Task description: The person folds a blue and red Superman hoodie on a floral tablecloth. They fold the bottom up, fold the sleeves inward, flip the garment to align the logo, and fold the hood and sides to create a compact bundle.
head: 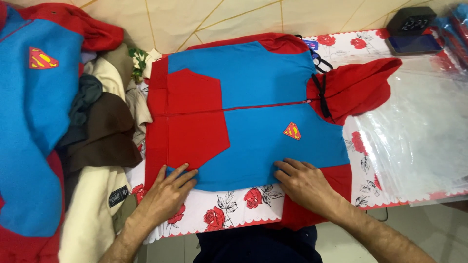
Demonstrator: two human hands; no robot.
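A blue and red zip hoodie [253,83] with a small chest emblem lies flat and sideways on the table, its red hood [358,87] pointing right. My left hand [168,192] rests flat, fingers spread, on the hoodie's near edge by the red pocket panel. My right hand [304,182] presses flat on the blue front near the red sleeve, just below the emblem. Neither hand holds anything.
A white tablecloth with red roses [229,212] covers the table. A pile of clothes [97,131], with another blue and red hoodie [34,112], lies at the left. Clear plastic bags [419,131] lie at the right. A dark clock [412,22] and a phone [414,45] sit far right.
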